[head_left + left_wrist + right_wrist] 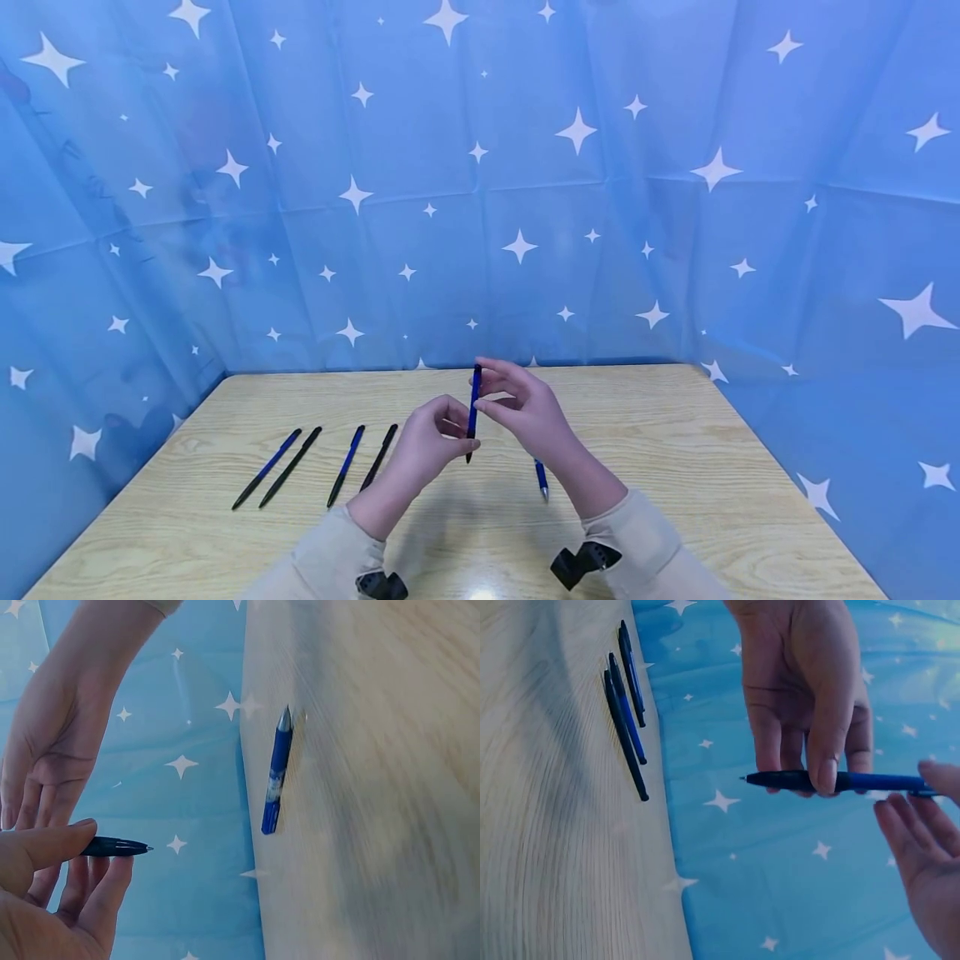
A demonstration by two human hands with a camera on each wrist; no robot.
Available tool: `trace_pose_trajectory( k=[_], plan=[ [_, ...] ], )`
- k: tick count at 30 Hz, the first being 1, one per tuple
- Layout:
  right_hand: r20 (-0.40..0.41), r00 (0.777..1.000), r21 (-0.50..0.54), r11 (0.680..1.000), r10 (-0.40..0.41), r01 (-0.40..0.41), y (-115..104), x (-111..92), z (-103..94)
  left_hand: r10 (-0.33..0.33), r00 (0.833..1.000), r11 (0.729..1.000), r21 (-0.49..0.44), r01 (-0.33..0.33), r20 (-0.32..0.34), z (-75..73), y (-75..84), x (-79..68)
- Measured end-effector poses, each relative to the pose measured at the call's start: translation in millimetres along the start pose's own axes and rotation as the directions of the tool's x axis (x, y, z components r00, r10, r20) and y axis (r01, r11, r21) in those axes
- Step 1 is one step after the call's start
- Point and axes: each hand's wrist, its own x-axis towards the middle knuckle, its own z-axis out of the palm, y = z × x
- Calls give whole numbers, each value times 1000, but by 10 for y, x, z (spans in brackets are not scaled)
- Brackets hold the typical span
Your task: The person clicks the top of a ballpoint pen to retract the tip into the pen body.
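Observation:
A blue pen with a black grip (474, 408) is held upright above the table between both hands. My left hand (431, 437) pinches it low on the black grip, thumb on one side and fingers on the other. Higher up, my right hand (525, 408) grips the blue barrel near its clip end. In the right wrist view the pen (885, 781) lies across both hands, its metal tip out and pointing left. Below the right forearm a blue pen with a silver tip (277, 761) rests on the table, partly hidden in the head view.
On the table's left side lie several pens: a blue-and-black one (267, 468), a black one (291, 467), another blue-and-black one (346, 465) and a black one (379, 457) partly behind the left hand. A blue star-patterned curtain (480, 208) hangs behind the wooden table (637, 442).

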Motion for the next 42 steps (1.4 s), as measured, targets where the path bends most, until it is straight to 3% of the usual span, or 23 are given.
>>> trace_pose_trajectory(
  k=[6, 16, 27, 42],
  plan=[
    [-29, 999, -8, 1000, 17, -17, -12, 16, 30, -46, 999, 995, -89, 45, -19, 52, 13, -27],
    [-44, 999, 39, 999, 3, -1, -27, 17, 24, -69, 997, 974, -217, 63, -20, 110, 49, -54],
    [-62, 998, 105, 994, -26, 33, -6, 25, 18, -66, 997, 978, -200, 55, -46, 130, 107, -41],
    [-56, 994, 118, 988, -93, 99, 5, 16, 40, -31, 998, 986, -167, 20, -61, 88, 160, -68]
  ],
)
